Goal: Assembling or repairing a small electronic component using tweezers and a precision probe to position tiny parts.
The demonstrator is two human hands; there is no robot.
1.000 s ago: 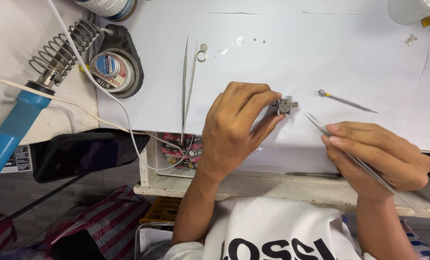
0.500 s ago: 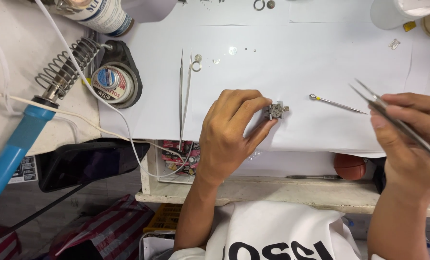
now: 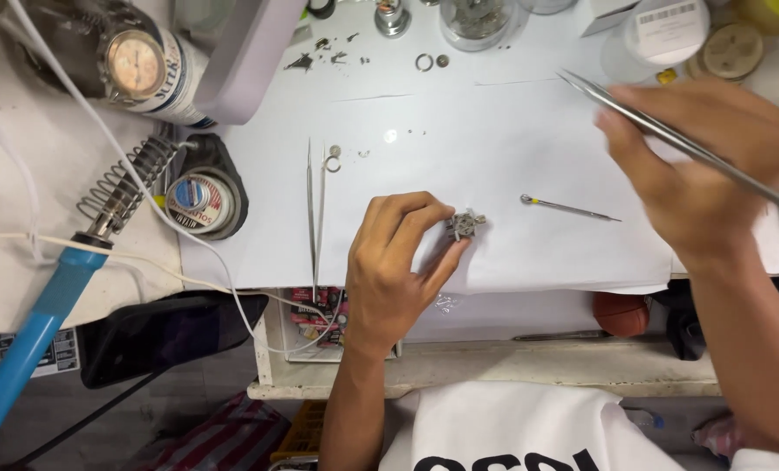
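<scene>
My left hand (image 3: 398,262) rests on the white paper sheet (image 3: 494,157) and pinches a small grey metal part (image 3: 465,224) between thumb and forefinger. My right hand (image 3: 703,166) is raised at the upper right, blurred, gripping long steel tweezers (image 3: 669,135) whose tips point up and left. Between the two hands a thin metal pin tool (image 3: 568,208) with a yellow band lies on the paper. A second pair of tweezers (image 3: 316,218) lies left of my left hand.
A blue-handled soldering iron (image 3: 49,305) sits in its coil stand (image 3: 132,187) at left, beside a round tin (image 3: 199,201). Small rings (image 3: 333,161) and loose bits lie on the paper. Jars and containers (image 3: 477,17) line the far edge. A wristwatch (image 3: 135,61) lies top left.
My right hand has lifted with the tweezers from the near right edge up and away to the upper right. My left hand has kept its hold on the small part.
</scene>
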